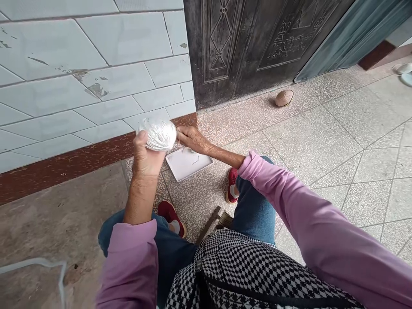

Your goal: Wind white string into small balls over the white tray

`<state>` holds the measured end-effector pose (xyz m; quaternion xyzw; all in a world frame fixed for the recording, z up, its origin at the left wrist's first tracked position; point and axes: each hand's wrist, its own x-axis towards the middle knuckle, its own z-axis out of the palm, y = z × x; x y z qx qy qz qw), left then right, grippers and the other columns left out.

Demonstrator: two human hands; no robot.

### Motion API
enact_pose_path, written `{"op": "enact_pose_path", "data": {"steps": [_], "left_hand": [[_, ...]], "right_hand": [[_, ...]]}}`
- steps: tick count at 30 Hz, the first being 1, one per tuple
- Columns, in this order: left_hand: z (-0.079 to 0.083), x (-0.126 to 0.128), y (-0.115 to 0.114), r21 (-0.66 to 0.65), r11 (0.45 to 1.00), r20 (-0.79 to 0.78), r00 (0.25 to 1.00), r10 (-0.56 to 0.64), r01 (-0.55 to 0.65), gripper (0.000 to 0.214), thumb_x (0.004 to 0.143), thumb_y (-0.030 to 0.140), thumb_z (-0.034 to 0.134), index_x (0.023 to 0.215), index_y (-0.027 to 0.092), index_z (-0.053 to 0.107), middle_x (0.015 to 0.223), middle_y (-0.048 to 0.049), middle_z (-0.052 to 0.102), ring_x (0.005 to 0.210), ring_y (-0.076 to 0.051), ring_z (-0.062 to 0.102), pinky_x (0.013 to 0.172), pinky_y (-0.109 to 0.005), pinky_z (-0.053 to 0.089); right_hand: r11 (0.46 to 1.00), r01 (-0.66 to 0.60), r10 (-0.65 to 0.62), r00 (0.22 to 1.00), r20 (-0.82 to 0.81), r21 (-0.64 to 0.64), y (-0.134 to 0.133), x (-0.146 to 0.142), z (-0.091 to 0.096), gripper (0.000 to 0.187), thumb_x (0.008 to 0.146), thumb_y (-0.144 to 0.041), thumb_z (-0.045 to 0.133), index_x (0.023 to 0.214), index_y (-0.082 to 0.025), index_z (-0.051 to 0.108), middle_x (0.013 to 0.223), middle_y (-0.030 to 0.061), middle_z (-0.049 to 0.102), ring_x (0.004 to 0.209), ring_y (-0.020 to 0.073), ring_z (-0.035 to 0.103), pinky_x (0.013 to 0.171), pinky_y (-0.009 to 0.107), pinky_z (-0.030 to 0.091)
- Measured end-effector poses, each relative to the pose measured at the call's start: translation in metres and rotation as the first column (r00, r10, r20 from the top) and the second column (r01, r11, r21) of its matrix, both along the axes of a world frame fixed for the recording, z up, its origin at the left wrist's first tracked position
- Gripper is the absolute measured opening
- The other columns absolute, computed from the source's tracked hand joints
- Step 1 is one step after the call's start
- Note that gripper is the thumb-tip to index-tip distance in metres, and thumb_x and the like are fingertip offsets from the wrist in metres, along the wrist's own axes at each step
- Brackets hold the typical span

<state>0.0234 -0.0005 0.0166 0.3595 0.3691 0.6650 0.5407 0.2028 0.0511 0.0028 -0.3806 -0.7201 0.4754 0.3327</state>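
Note:
A white, shiny, rounded bundle (161, 135), which looks like thin strands or crinkled clear plastic, is held up in front of the tiled wall. My left hand (148, 156) grips it from below and the left, thumb on the near side. At the bundle's right edge, my right hand (195, 140) has its fingers closed in a pinch; what lies between them is too small to make out. Below both hands, a shallow white tray (185, 168) rests on the floor, with small dark marks or thin bits on it.
A low stool (214, 223) stands between my legs. Near the dark carved door (244, 47) sits a dented, pinkish ball (284, 98). A grey-blue curtain (347, 43) hangs farther right. A pale hose (61, 274) lies on the concrete at left.

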Motion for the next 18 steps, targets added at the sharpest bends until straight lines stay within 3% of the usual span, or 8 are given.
{"op": "enact_pose_path", "data": {"steps": [4, 9, 13, 18], "left_hand": [[-0.013, -0.008, 0.011, 0.024, 0.994, -0.01, 0.995, 0.103, -0.103, 0.068, 0.078, 0.082, 0.106, 0.118, 0.032, 0.084, 0.14, -0.0104, 0.091, 0.164, -0.043, 0.073, 0.132, -0.057, 0.068], [-0.038, -0.024, 0.02, 0.055, 0.984, -0.149, 0.973, 0.175, -0.169, 0.058, 0.093, 0.072, 0.102, 0.121, 0.024, 0.082, 0.131, -0.0063, 0.091, 0.163, -0.042, 0.073, 0.112, -0.053, 0.066], [-0.044, -0.032, 0.024, 0.021, 0.98, -0.163, 0.966, 0.199, -0.199, 0.065, 0.08, 0.063, 0.115, 0.121, 0.025, 0.082, 0.123, -0.002, 0.089, 0.16, -0.043, 0.075, 0.107, -0.051, 0.063], [-0.039, -0.019, 0.016, -0.019, 0.994, -0.157, 0.983, 0.099, -0.103, 0.077, 0.064, 0.058, 0.124, 0.124, 0.027, 0.085, 0.123, -0.0081, 0.09, 0.126, -0.035, 0.086, 0.1, -0.045, 0.072]], "right_hand": [[0.992, -0.124, 0.12, 0.979, 0.168, 0.015, -0.029, -0.003, 0.009, 0.038, 0.127, -0.005, 0.063, 0.092, -0.021, 0.062, 0.086, -0.0025, 0.06, 0.086, 0.0182, 0.058, 0.089, 0.031, 0.042], [0.974, -0.206, 0.19, 0.968, 0.166, 0.089, -0.048, 0.005, 0.025, 0.034, 0.127, -0.008, 0.061, 0.096, -0.021, 0.064, 0.087, -0.0008, 0.063, 0.086, 0.0193, 0.06, 0.088, 0.033, 0.042], [0.95, -0.279, 0.269, 0.96, 0.083, 0.144, -0.047, 0.022, 0.038, 0.03, 0.129, -0.017, 0.064, 0.1, -0.02, 0.07, 0.088, -0.0008, 0.064, 0.085, 0.0182, 0.059, 0.085, 0.032, 0.042], [0.957, -0.251, 0.268, 0.958, -0.104, 0.148, -0.014, 0.043, 0.043, 0.045, 0.132, -0.044, 0.078, 0.096, -0.021, 0.064, 0.082, -0.0054, 0.05, 0.077, 0.0139, 0.044, 0.075, 0.029, 0.037]]}}
